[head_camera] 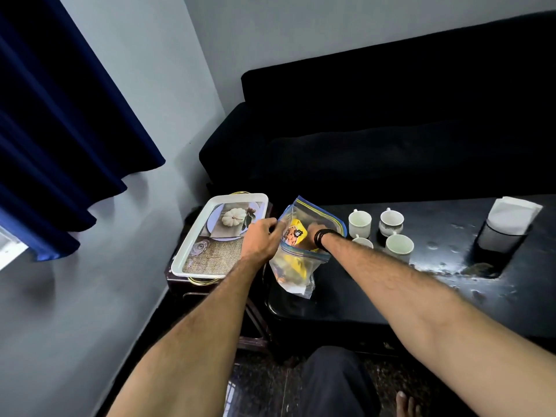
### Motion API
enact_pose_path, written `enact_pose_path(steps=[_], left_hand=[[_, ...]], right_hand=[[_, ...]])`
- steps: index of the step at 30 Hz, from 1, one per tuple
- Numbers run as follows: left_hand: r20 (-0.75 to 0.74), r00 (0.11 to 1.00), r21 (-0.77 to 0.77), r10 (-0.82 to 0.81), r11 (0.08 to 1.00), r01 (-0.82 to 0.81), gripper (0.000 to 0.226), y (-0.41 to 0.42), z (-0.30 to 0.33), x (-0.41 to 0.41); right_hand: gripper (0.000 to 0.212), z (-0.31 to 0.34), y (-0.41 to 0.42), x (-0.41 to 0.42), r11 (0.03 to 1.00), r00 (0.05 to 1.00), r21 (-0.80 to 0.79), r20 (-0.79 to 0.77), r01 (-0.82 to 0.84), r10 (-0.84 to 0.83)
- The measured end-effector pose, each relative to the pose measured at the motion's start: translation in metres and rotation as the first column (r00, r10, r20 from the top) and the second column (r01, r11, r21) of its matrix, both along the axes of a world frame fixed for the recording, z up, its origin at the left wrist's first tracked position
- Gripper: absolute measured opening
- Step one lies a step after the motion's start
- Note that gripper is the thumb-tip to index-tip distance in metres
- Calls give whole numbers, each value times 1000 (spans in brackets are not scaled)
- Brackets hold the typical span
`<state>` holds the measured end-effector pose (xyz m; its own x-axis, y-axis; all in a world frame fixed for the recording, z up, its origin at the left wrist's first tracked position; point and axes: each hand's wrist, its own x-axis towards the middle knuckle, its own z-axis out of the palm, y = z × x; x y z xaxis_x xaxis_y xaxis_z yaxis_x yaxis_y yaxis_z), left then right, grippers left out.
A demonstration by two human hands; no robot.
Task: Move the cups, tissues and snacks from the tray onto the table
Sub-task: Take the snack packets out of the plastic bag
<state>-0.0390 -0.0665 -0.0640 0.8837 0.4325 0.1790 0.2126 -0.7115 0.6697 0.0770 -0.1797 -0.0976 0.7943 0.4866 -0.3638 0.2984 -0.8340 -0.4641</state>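
A clear zip bag [296, 266] with yellow snack packets stands at the left end of the black table [346, 290]. My left hand [260, 239] grips the bag's left rim. My right hand [314, 228] reaches inside the bag's open mouth; its fingers are hidden among the packets, and a black band circles the wrist. Several white cups [360, 223] sit on the table right of the bag. A dark holder with white tissues [511, 218] stands at the table's right. The white tray [192, 254] with a printed picture lies on a small side stand, with nothing on it.
A black sofa [391, 130] runs behind the table. Dark blue curtains [60, 130] hang at the left over a grey wall. My knee [334, 383] and a bare foot [406, 404] show below the table's front edge.
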Motion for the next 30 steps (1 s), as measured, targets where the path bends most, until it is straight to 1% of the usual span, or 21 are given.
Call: enact_pose_path(steps=[2,4,7,10,12,14,16,17,18,19,20,21,22,23,24,25,26,28,30], left_hand=[[-16,1000,-1,8,1000,-8,44,0,-2,0],[-41,999,17,36,999,-35,46,-2,-1,0],[-75,993,80,88,993,-82,43,-1,3,2],[-99,982,84,159,985,-151,41,1,5,5],[-115,971,89,210,976,-201,38,1,5,5],[-148,953,107,265,962,-251,32,0,4,5],[-192,936,94,295,955,-282,26,-2,3,4],[-205,929,89,309,951,-296,25,-4,4,3],[-209,922,94,326,945,-312,26,-5,5,3],[-206,916,103,344,939,-329,27,-5,7,3],[-202,910,110,363,931,-347,29,-4,11,2],[-195,904,109,381,924,-367,30,-2,15,1],[-184,901,98,393,919,-381,31,1,19,1],[-169,904,88,393,919,-384,31,5,22,0],[-152,911,87,383,923,-374,30,9,24,0],[-126,920,101,371,928,-360,29,13,25,-1],[-93,926,120,367,927,-355,31,15,26,-2],[-23,927,154,373,918,-365,38,18,25,-6],[16,931,170,363,917,-361,37,21,21,-9]], right_hand=[[55,-6,6,-4,1000,1000,22,-28,-5,6],[51,-7,10,-8,999,999,28,36,18,-19],[37,-3,13,-8,997,990,65,131,52,-60],[26,12,8,-1,995,972,104,233,2,-26],[29,26,-1,6,987,971,160,237,-29,-10],[35,43,-12,15,969,973,240,233,-57,0],[37,58,-25,23,936,977,345,212,-68,-7],[36,63,-33,26,906,984,420,178,-47,-31],[35,68,-42,30,856,993,517,102,3,-65],[33,73,-52,33,778,996,623,-16,82,-92],[31,75,-62,37,671,983,719,-151,180,-102],[28,77,-72,41,545,954,786,-280,290,-103],[25,76,-81,45,418,917,820,-384,392,-108],[21,74,-87,49,312,882,826,-451,469,-134],[20,71,-92,54,241,854,820,-486,519,-186],[21,65,-95,57,223,829,807,-486,547,-276],[25,56,-96,61,264,805,783,-447,563,-391],[31,37,-94,61,437,761,676,-295,593,-577],[32,18,-86,54,573,758,553,-181,605,-626]])
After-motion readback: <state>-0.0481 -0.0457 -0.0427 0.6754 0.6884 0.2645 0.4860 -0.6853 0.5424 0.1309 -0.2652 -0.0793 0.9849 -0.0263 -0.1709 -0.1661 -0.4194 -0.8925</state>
